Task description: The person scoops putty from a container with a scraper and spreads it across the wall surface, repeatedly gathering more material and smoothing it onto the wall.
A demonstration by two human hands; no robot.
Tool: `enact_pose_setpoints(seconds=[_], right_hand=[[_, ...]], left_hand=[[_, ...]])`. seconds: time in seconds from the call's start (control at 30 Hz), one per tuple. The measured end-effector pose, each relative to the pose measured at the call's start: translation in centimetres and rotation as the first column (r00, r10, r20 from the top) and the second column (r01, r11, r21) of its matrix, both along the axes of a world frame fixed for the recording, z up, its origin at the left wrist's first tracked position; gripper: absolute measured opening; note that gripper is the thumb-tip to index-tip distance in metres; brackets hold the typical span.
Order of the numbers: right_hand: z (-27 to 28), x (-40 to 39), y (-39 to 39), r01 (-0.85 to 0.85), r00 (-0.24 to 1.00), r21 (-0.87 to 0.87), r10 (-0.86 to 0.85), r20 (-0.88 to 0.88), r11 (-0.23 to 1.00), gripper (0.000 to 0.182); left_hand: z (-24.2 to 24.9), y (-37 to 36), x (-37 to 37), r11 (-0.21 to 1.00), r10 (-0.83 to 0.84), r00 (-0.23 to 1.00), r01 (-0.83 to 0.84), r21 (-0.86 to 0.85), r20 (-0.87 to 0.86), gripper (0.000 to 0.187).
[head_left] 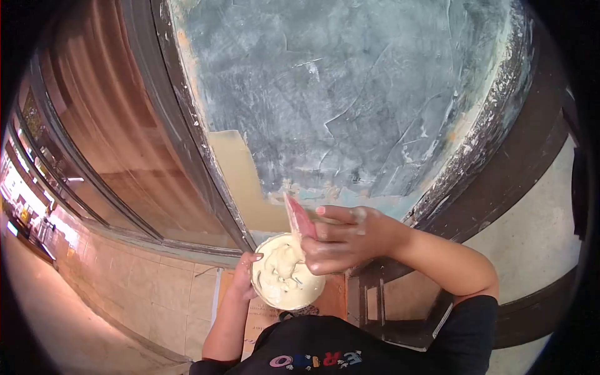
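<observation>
My left hand (pixel 245 275) grips the rim of a round tub of cream-coloured putty (pixel 284 275), held at chest height. Over the tub's upper right edge, my right hand (pixel 344 239) holds a pink putty knife (pixel 299 217) with its blade pointing up toward the wall. The wall panel (pixel 350 94) ahead is grey-blue and patchy. A strip of fresh cream putty (pixel 240 178) runs down its left edge and along its bottom left.
A dark window frame (pixel 181 125) with glass (pixel 112 144) stands to the left of the panel. Another dark frame (pixel 500 150) curves down on the right. Below lie a tiled floor (pixel 144 294) and a piece of cardboard (pixel 262 312) by my feet.
</observation>
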State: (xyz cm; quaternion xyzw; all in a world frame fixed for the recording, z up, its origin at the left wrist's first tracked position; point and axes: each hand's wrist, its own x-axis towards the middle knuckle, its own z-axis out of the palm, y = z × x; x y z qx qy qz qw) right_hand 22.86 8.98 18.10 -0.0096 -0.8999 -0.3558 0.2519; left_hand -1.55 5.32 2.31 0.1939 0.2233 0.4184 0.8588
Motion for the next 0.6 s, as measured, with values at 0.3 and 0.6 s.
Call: enact_pose_setpoints(seconds=[0.3, 0.6], right_hand=[[-1.0, -2.0, 0.0, -0.087, 0.995, 0.003, 0.087, 0.039, 0.996, 0.017], [-3.8, -0.4, -0.2, 0.011, 0.989, -0.205, 0.019, 0.145, 0.979, 0.011]], left_hand=[[-2.7, 0.7, 1.1, 0.985, -0.173, 0.923, 0.169, 0.041, 0.344, 0.051], [-1.5, 1.0, -0.3, 0.999, -0.033, 0.999, 0.033, 0.017, 0.01, 0.057]])
